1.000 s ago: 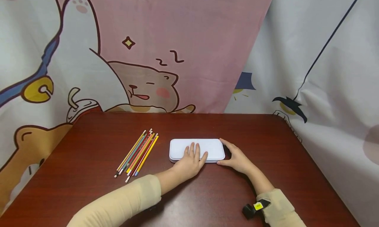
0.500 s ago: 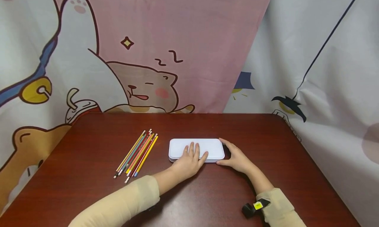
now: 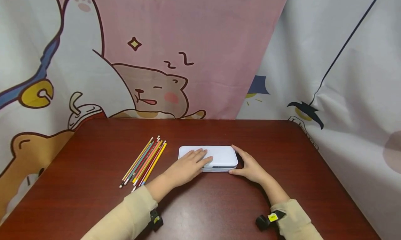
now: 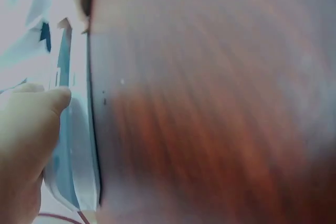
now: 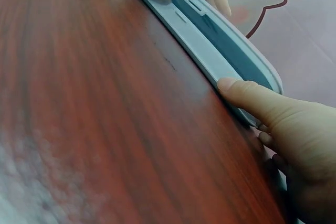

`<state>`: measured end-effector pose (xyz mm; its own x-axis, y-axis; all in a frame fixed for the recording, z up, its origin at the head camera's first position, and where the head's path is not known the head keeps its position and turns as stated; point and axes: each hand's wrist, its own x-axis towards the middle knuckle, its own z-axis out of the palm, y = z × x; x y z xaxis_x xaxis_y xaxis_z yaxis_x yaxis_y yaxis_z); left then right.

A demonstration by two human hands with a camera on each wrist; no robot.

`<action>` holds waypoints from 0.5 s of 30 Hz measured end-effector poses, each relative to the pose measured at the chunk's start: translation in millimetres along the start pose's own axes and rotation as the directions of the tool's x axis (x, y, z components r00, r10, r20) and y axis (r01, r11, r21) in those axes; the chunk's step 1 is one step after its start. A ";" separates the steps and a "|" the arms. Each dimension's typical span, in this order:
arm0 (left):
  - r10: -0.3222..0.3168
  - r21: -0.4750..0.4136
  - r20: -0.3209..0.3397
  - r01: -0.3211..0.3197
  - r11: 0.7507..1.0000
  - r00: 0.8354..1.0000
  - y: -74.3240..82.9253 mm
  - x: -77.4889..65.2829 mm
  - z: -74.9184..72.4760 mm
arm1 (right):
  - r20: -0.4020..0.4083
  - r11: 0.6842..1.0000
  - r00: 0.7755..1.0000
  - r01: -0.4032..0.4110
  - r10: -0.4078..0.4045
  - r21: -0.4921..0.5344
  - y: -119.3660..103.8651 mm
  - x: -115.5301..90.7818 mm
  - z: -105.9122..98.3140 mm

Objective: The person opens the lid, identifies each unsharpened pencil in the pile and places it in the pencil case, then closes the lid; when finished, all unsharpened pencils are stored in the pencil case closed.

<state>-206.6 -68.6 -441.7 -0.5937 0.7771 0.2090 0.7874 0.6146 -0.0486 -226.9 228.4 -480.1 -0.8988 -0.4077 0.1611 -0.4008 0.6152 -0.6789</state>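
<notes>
A white pencil case (image 3: pixel 223 156) lies lengthwise across the middle of the table. Its lid (image 5: pixel 239 35) is raised along the front, leaving a dark gap over the base (image 5: pixel 197 43). My left hand (image 3: pixel 185 167) lies over the left part of the lid with its fingers fairly straight. The thumb of that hand is at the lid's front edge in both wrist views. At the right end, my right hand (image 3: pixel 252 168) grips the case, thumb on the front side and index finger at the back corner.
Several coloured pencils (image 3: pixel 145 160) lie in a slanted bundle left of the case, close to the left forearm. Behind the table (image 3: pixel 219 205) hangs a printed curtain (image 3: pixel 213 59). Both sleeves carry a black wrist camera.
My left hand has slid left and back from the middle of the lid, and the lid has risen at the front. My right hand keeps its hold on the right end.
</notes>
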 end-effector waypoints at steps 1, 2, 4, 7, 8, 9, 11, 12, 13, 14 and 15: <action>-0.006 -0.030 -0.019 0.005 1.000 1.000 -2.0 -1.1 0.3 | -0.002 1.000 1.000 0.001 -0.001 -0.001 0.2 -0.2 -0.1; -0.012 -0.053 -0.037 0.010 0.999 0.999 -3.9 -2.5 0.5 | -0.005 1.000 1.000 0.000 0.000 -0.001 0.3 -0.3 -0.1; -0.021 -0.087 -0.078 0.014 0.996 0.997 -8.0 -6.1 1.3 | -0.007 1.000 1.000 0.004 -0.004 -0.002 0.0 -0.5 -0.2; -0.032 -0.141 -0.135 0.013 0.990 0.990 -14.7 -12.6 2.2 | -0.003 1.000 1.000 0.003 -0.003 0.000 -0.8 -0.3 -0.2; -0.039 -0.154 -0.147 0.016 0.988 0.988 -16.9 -15.0 2.5 | -0.001 1.000 1.000 0.003 -0.003 0.000 -1.2 -0.3 -0.2; -0.046 -0.175 -0.161 0.017 0.984 0.986 -19.2 -17.3 2.7 | 0.000 1.000 1.000 0.005 -0.005 0.000 -1.7 -0.3 -0.3; -0.064 -0.222 -0.181 0.023 0.975 0.981 -23.4 -21.6 3.3 | 0.001 1.000 1.000 0.001 -0.001 0.006 -2.5 -0.3 -0.5; -0.078 -0.245 -0.189 0.029 0.969 0.979 -25.4 -23.8 3.9 | 0.000 1.000 1.000 0.001 -0.001 0.008 -2.8 -0.3 -0.6; -0.093 -0.266 -0.194 0.039 0.963 0.977 -27.1 -25.9 4.4 | 0.000 1.000 1.000 0.002 -0.002 0.005 -2.9 -0.3 -0.7; -0.113 -0.292 -0.196 0.053 0.955 0.974 -28.5 -28.1 4.6 | 0.001 1.000 1.000 -0.001 0.001 0.005 -2.9 -0.4 -0.7; -0.136 -0.316 -0.196 0.069 0.946 0.971 -29.7 -30.2 5.4 | 0.001 1.000 1.000 -0.004 0.004 0.005 -2.9 -0.4 -0.7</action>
<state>-213.0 -109.6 -451.8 -0.6512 0.6442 0.4012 0.7566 0.5924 0.2767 -225.5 227.2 -477.7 -0.9000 -0.4064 0.1579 -0.3967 0.6132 -0.6831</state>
